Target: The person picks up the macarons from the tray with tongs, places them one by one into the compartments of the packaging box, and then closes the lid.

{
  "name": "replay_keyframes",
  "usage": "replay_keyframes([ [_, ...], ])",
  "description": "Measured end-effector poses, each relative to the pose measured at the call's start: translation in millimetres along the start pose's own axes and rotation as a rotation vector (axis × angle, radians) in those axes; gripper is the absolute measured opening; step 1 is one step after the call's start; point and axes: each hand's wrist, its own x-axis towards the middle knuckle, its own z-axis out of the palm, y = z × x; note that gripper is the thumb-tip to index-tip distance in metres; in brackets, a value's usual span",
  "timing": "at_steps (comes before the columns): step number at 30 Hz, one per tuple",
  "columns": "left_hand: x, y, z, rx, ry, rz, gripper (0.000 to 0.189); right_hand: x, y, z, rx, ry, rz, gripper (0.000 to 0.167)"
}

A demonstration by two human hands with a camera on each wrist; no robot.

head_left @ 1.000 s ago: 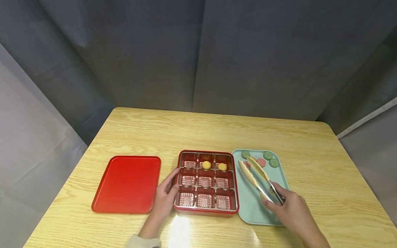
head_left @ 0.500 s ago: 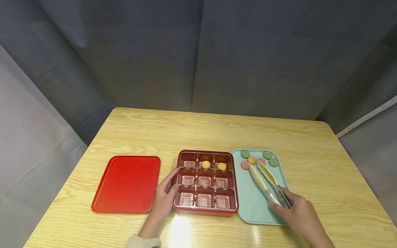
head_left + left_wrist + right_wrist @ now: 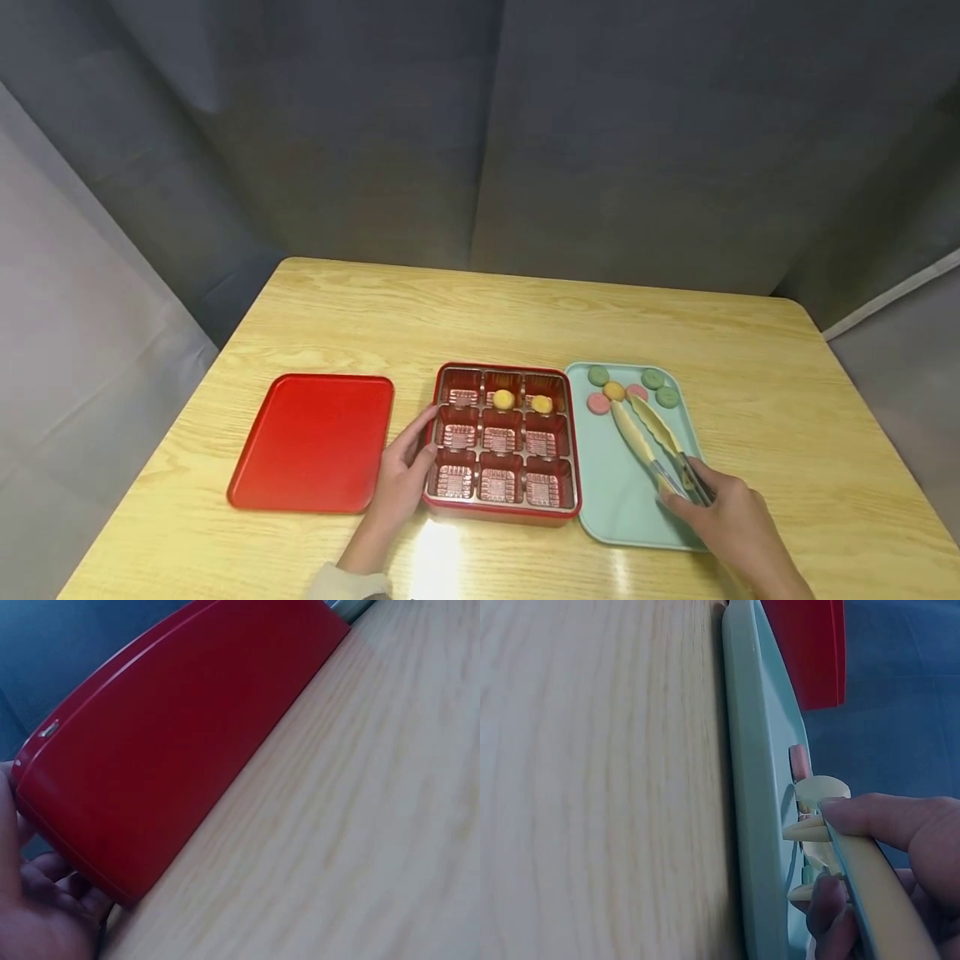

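Tongs shifted rightward, right hand's grip pinching them, left hand spread against red box

The red nine-compartment box stands level and lidless, one yellow cookie in its far middle compartment and another in its far right. Right of the box, cream-tipped metal tongs slant, tips nearer the box than the handle end, jaws parted; a third yellow cookie lies just beyond the tips.
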Motion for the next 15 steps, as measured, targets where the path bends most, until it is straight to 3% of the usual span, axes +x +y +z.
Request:
replay_keyframes([
  [6, 0.1, -1.8, 1.5, 0.016, 0.01, -0.032, 0.053, 3.0, 0.6, 1.6, -0.004, 0.004, 0.006, 0.085],
  [15, 0.5, -2.6, -1.4, -0.004, -0.006, 0.015, 0.051, 10.0, -3.4, 3.4, -0.001, 0.02, -0.017, 0.083],
])
